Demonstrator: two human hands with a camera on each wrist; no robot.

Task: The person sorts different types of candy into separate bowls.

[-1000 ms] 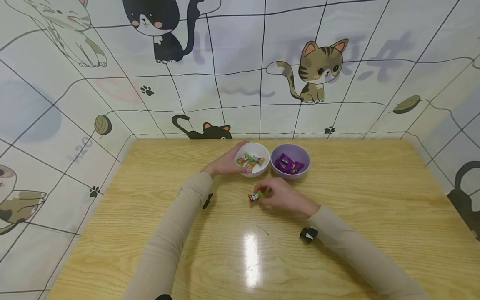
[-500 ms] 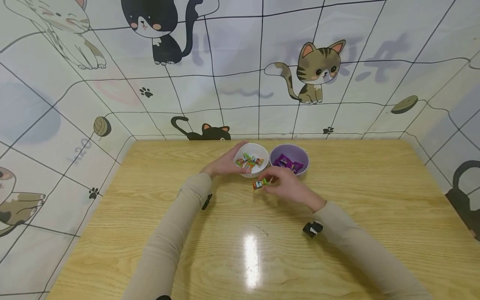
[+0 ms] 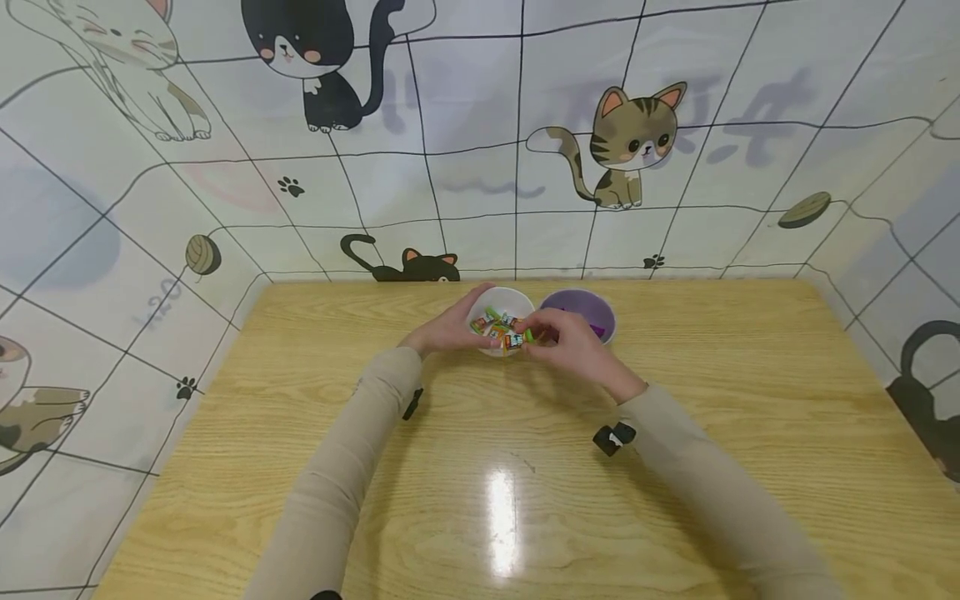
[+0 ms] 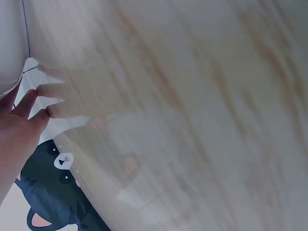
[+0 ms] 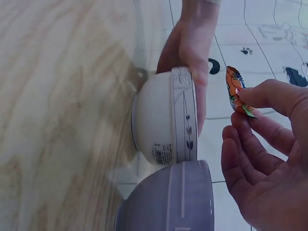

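Note:
At the back middle of the table is a white bowl (image 3: 516, 297) with several orange-and-green wrapped candies (image 3: 484, 322) inside. My left hand (image 3: 447, 328) grips its left side, thumb over the rim and fingers along the outer wall. My right hand (image 3: 573, 343) pinches one more wrapped candy (image 3: 514, 341) between thumb and fingertips, over the near right part of that bowl. In the right wrist view this candy (image 5: 234, 90) is held above the level of the rims. Beside the white bowl stands a purple bowl (image 3: 576, 297); my right hand hides most of its purple candies (image 3: 597, 330).
The bowls stand side by side on a wood-grain table (image 3: 420, 483), near its back edge. Behind and around rises a white backdrop (image 3: 480, 183) with grid lines and cartoon cats.
My right hand has carried the pinched candy up and away from me, from above the table in front of the bowls to over the white bowl. My left hand has kept its grip.

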